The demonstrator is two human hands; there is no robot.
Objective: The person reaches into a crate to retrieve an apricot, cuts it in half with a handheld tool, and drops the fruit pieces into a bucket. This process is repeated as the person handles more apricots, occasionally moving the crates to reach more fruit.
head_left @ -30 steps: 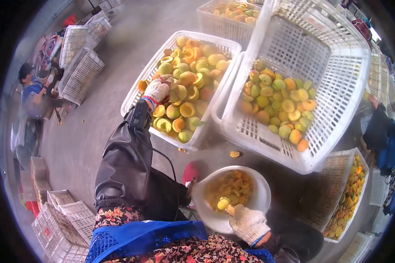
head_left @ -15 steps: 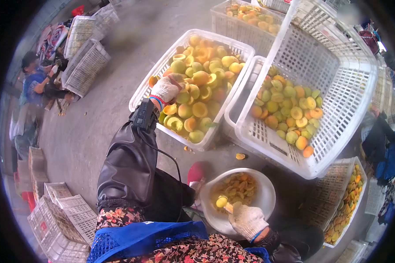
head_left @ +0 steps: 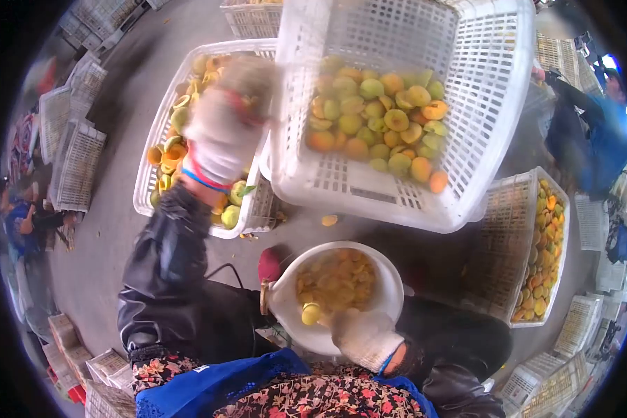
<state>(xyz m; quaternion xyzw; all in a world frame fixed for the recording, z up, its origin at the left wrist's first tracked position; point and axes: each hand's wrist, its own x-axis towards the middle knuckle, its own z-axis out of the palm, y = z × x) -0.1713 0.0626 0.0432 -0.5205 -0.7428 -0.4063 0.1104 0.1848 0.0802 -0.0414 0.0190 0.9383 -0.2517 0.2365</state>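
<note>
Apricots (head_left: 371, 88) lie at one o'clock in the big crate (head_left: 369, 209), some seemingly uncut, so we judge work remains; opened halves (head_left: 174, 152) lie at eleven. Our left hand (head_left: 223, 132) and right hand (head_left: 366, 338) are blurred; we cannot tell what their fingers grasp.

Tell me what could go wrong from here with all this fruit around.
The large white crate seems to sit tilted, its apricots bunched at one end, so it might slide or spill.
A fruit piece lies on the floor near the red shoe; someone could slip.
The blurred left hand is close to that crate and might knock it.
</note>
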